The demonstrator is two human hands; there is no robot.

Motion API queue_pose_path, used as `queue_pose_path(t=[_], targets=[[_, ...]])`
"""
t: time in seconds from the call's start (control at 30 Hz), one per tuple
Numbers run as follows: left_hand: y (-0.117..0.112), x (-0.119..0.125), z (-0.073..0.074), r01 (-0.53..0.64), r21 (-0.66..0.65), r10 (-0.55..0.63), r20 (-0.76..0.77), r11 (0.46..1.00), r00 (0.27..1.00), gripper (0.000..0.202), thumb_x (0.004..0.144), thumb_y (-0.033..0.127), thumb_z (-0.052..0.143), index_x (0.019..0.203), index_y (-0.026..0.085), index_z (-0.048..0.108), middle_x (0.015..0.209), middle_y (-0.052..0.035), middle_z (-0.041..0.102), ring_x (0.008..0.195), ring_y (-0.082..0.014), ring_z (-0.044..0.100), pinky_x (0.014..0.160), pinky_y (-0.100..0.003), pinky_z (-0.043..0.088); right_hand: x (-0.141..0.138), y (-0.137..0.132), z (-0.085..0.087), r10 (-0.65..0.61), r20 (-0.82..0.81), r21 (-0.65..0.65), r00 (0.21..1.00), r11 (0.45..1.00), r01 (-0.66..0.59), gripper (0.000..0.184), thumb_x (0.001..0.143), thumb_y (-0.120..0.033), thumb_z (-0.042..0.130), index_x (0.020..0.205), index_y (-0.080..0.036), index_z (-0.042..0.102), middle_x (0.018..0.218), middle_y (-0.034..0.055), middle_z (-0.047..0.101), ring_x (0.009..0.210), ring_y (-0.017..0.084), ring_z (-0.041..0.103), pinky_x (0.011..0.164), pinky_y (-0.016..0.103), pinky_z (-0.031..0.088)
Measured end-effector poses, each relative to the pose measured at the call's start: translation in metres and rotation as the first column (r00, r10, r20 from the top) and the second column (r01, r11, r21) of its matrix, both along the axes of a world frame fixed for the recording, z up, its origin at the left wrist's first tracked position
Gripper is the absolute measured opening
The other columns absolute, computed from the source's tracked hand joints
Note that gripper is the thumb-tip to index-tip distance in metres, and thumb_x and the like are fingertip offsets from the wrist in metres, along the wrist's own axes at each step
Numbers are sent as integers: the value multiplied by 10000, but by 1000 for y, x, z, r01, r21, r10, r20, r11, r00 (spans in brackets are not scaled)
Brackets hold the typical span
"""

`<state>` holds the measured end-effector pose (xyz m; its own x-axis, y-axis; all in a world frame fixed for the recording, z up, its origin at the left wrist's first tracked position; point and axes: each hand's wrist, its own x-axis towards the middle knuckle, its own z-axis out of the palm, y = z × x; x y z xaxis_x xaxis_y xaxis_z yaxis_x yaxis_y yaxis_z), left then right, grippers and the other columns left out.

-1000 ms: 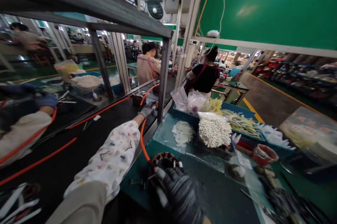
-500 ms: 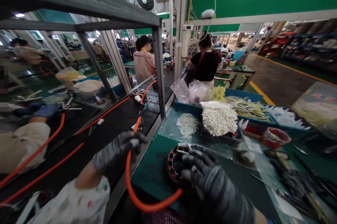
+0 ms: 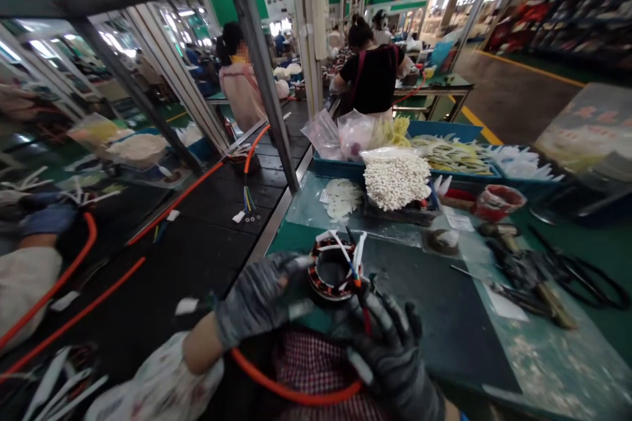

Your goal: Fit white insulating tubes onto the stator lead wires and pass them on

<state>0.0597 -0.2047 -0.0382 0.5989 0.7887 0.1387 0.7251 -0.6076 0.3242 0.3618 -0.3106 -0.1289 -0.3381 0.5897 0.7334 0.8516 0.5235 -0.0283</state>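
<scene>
A motor stator point(image 3: 333, 269), a ring with copper-coloured windings, sits on the green bench in front of me. White sleeves point(image 3: 359, 253) and thin coloured wires rise from its right side. My left hand point(image 3: 264, 296), in a grey striped glove, is at the ring's left edge, its blurred fingers apart. My right hand point(image 3: 395, 348), gloved alike, is just below and right of the ring. Its thumb lies against an orange cable point(image 3: 296, 394) looping across my lap, and its fingers curve around the cable's end. A red sleeved part point(image 3: 366, 319) shows between hand and stator.
Blue trays point(image 3: 451, 133) of sleeves and a bag of white pieces point(image 3: 397, 177) stand behind the stator. Tools point(image 3: 533, 276) lie at right. A dark conveyor point(image 3: 207, 223) with a metal frame point(image 3: 257, 65) is at left. Another person's gloved hand point(image 3: 47, 217) works beyond it.
My left hand has let go of the orange cable and moved right to the stator. My right hand has drawn down off the ring, uncovering it and its wires. The view has tilted down.
</scene>
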Motion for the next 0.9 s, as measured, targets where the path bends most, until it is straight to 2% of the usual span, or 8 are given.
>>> queue_pose_path(t=[0.07, 0.1, 0.27, 0.4, 0.57, 0.7, 0.8, 0.9], targets=[[11, 25, -6, 328, 182, -323, -58, 927, 945, 612, 999, 683, 664, 1478, 302, 673, 1435, -105, 747, 1361, -325, 676, 1266, -544, 481, 9, 2, 14, -8, 28, 7, 1000, 1000, 8, 213, 965, -365, 642, 1075, -384, 823, 1279, 52, 787, 1387, 310, 549, 1398, 538, 76], [14, 37, -11, 385, 251, -368, -114, 888, 923, 571, 1030, 654, 642, 1444, 264, 691, 1402, -123, 758, 1351, -325, 676, 1273, -561, 465, 17, 3, 19, -1, 64, 3, 998, 1000, 1, 232, 972, -354, 639, 1110, -385, 823, 1278, 43, 788, 1368, 302, 549, 1399, 532, 70], [2, 82, -30, 350, 258, -267, -305, 901, 914, 422, 1084, 460, 637, 1339, 133, 714, 1179, -186, 797, 1179, -328, 742, 1105, -548, 571, 80, 28, 43, 22, 230, -7, 973, 1000, -21, 336, 1077, -407, 580, 1368, -450, 744, 1384, -5, 769, 1409, 274, 521, 1385, 552, 78], [-10, 82, -3, 417, 130, -371, -276, 899, 887, 366, 1104, 323, 591, 1390, 117, 692, 1274, -210, 787, 1254, -337, 729, 1138, -579, 559, 108, 50, 60, 89, 281, -97, 956, 993, -64, 315, 1107, -409, 611, 1400, -421, 726, 1496, 12, 712, 1487, 259, 501, 1326, 538, 229], [22, 41, 29, 507, 42, -492, -192, 861, 849, 329, 1128, 234, 531, 1391, 304, 715, 1516, -49, 715, 1465, -265, 633, 1269, -531, 476, 98, 65, 82, 294, 248, -205, 923, 947, -246, 321, 1137, -309, 572, 1425, -394, 689, 1495, -24, 733, 1464, 206, 562, 1213, 468, 422], [53, 43, 29, 608, 92, -572, -251, 789, 781, 391, 1095, 118, 537, 1284, 370, 769, 1518, 42, 714, 1448, -159, 641, 1326, -407, 423, 74, 107, 108, 543, 385, -358, 746, 833, -422, 370, 1160, -284, 502, 1499, -351, 636, 1544, -14, 710, 1405, 215, 624, 1092, 452, 533], [61, 67, 29, 693, 237, -599, -363, 681, 714, 373, 1107, 132, 510, 1217, 331, 805, 1378, 12, 793, 1376, -158, 680, 1335, -361, 398, 51, 146, 119, 686, 480, -425, 547, 727, -539, 293, 1109, -451, 610, 1256, -253, 768, 1470, 69, 747, 1309, 276, 666, 1031, 464, 572], [60, 87, 35, 715, 267, -584, -430, 647, 689, 437, 1105, 106, 450, 1224, 327, 808, 1311, 2, 814, 1330, -169, 694, 1327, -351, 379, 32, 173, 118, 744, 517, -490, 424, 663, -566, 440, 1001, -617, 720, 1304, -299, 754, 1438, 69, 751, 1364, 322, 623, 1111, 514, 536]])
